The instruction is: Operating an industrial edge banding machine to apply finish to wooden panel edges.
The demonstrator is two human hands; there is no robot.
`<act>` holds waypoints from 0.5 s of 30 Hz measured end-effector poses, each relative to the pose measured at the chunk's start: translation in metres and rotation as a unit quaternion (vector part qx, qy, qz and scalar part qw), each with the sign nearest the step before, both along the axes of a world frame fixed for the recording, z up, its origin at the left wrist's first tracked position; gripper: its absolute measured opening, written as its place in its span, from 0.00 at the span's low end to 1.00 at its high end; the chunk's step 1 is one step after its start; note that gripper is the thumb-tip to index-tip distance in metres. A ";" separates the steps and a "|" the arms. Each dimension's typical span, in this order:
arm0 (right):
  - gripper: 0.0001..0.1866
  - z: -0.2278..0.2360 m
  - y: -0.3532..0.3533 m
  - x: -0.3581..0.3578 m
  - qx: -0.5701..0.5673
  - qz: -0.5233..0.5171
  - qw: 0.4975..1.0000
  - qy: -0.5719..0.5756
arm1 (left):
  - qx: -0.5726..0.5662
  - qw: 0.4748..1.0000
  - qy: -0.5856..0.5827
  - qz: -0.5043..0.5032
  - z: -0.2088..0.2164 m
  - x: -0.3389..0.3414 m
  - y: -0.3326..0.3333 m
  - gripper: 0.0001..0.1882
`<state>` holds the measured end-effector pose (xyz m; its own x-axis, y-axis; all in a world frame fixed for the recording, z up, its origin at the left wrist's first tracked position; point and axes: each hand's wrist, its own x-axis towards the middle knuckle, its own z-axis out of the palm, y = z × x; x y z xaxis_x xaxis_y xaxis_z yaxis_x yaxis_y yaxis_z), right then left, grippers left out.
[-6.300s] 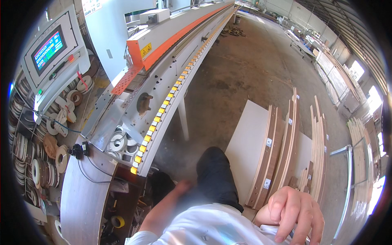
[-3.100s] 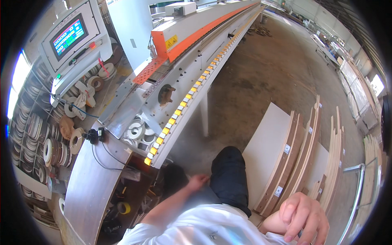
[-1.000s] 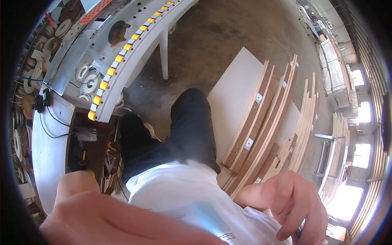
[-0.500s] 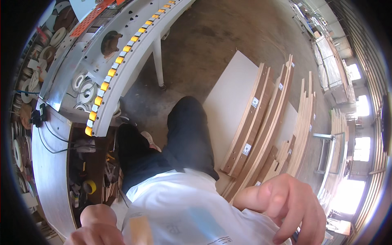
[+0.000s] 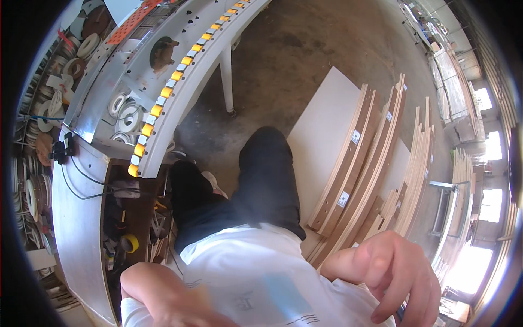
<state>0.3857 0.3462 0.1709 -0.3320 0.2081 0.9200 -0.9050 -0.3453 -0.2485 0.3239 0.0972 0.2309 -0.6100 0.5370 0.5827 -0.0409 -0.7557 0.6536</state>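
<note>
My right hand (image 5: 396,280) is raised at the lower right, in front of the white shirt (image 5: 245,272). Its fingers curl downward, and a small dark bit shows beneath them, too hidden to name. Along the bottom edge, my left hand (image 5: 188,312) lies across the front of the shirt, blurred, with its fingers out of sight. Nearest to the left forearm is a cabinet (image 5: 81,229) with a pale top and an open side of shelves, where a roll of yellow tape (image 5: 129,243) sits among tools.
A grey machine edge lined with yellow rollers (image 5: 156,110) curves along the left. Behind it, rolls of edge banding (image 5: 128,117) are stacked. Wooden boards (image 5: 357,169) lie in rows on the right, beside a large pale panel (image 5: 327,117). Black cables (image 5: 81,196) hang over the cabinet.
My left hand has swung inward to the right, across the shirt. My right hand keeps nearly the same curled pose. The surroundings have shifted slightly right in the view.
</note>
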 end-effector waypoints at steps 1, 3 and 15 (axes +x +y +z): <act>0.08 -0.006 0.007 0.011 -0.004 0.021 1.000 -0.009 | 0.075 0.995 -0.065 0.011 -0.009 0.010 0.005 0.10; 0.13 -0.007 0.000 0.019 -0.008 0.037 0.999 -0.017 | 0.104 0.989 -0.095 0.038 -0.016 0.030 0.024 0.13; 0.13 -0.002 -0.002 0.014 -0.024 0.010 0.999 -0.027 | 0.287 0.957 -0.031 0.009 -0.041 0.009 0.068 0.21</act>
<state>0.3999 0.3442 0.1690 -0.3855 0.2435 0.8900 -0.8833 -0.3764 -0.2796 0.3330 0.1656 0.1897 -0.6589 0.1272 0.7414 -0.0490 -0.9908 0.1264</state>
